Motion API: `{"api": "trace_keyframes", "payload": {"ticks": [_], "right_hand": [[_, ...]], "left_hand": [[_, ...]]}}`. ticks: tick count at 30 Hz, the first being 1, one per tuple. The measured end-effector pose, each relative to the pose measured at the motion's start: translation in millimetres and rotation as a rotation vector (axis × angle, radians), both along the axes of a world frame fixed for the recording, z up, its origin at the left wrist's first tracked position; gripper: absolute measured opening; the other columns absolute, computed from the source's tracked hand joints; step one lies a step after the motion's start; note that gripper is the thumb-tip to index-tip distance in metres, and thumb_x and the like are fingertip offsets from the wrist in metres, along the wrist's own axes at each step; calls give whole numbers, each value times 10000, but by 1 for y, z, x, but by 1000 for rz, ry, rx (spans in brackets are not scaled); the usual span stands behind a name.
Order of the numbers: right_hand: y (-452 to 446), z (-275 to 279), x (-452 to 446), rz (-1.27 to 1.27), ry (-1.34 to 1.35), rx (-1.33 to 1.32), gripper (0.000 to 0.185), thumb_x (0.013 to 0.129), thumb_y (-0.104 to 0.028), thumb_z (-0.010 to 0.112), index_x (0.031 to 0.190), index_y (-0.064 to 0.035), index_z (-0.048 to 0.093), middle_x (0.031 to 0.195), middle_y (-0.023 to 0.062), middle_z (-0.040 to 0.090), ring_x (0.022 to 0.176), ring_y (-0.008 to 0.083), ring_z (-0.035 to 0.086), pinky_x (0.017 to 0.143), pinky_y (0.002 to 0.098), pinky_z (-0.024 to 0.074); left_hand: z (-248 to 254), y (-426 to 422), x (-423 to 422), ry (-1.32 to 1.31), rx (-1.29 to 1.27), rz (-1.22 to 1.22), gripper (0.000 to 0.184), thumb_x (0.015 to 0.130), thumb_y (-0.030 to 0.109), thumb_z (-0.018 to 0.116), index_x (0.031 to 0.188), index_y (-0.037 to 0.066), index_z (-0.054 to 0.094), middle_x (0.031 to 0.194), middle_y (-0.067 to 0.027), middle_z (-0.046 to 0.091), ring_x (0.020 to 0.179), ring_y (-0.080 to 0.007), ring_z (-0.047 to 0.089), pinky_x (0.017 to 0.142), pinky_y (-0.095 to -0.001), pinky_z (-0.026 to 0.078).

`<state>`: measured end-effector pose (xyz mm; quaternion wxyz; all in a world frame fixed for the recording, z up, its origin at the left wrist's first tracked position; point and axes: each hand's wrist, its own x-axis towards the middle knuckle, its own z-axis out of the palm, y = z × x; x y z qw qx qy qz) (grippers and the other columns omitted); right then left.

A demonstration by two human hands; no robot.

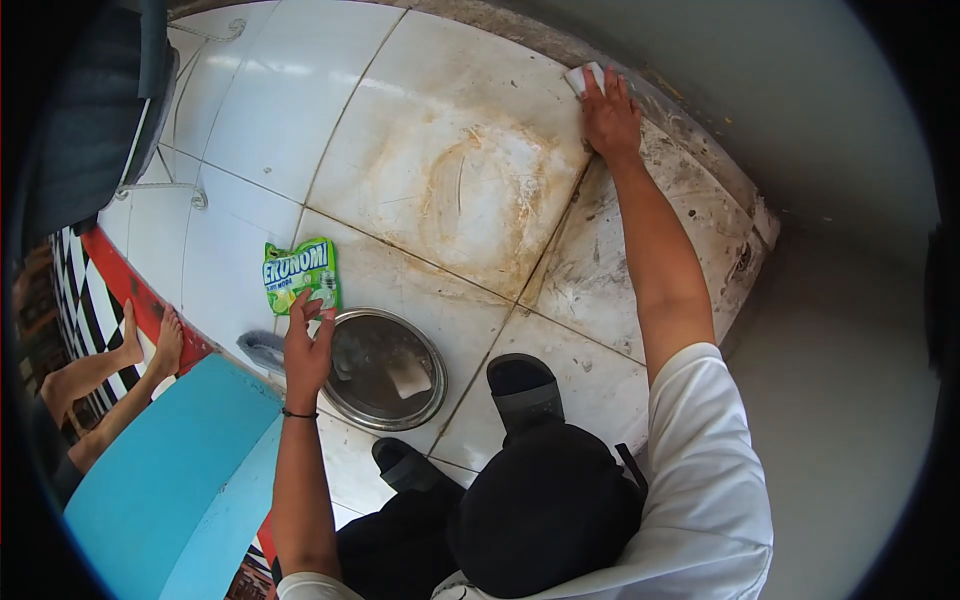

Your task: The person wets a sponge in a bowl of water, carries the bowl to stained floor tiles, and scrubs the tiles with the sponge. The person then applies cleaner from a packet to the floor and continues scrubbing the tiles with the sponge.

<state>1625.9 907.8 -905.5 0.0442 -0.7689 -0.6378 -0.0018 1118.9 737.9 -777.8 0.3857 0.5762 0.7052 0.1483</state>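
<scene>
My right hand [612,122] presses a white sponge [584,79] onto the dirty white floor tiles [480,190] by the foot of the wall. Its fingers lie over the sponge and cover part of it. My left hand [307,345] is above the left rim of a round metal tray [440,360], fingers apart and nothing visible in them. Just beyond its fingertips a green Ekonomi packet [302,275] lies on the floor. Inside the tray are dark liquid and a white piece [409,378]. A grey fuzzy object [260,349] lies beside my left hand.
A grey wall [840,130] runs along the right. Dark furniture with curled metal legs [190,190] stands at upper left. Another person's bare feet [160,340] are near a red edge at left. A blue panel [170,460] is at lower left. My sandals [525,385] are near the tray.
</scene>
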Motion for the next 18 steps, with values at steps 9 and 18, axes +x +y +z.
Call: {"api": "trace_keyframes", "payload": {"ticks": [9, 18], "right_hand": [[-201, 30, -143, 327, 428, -106, 514, 963, -198, 529, 1470, -193, 450, 1573, 125, 338, 1451, 295, 324, 1168, 485, 259], [-88, 14, -52, 325, 229, -54, 502, 989, -177, 495, 1483, -234, 428, 1591, 101, 309, 1470, 313, 281, 1180, 503, 237]], "left_hand": [[145, 25, -28, 269, -70, -301, 556, 924, 152, 623, 1422, 11, 419, 1213, -192, 627, 1137, -312, 591, 986, -407, 445], [194, -4, -37, 313, -69, -193, 591, 934, 161, 608, 1468, 51, 381, 1207, -178, 618, 1156, -296, 574, 1020, -422, 419]]}}
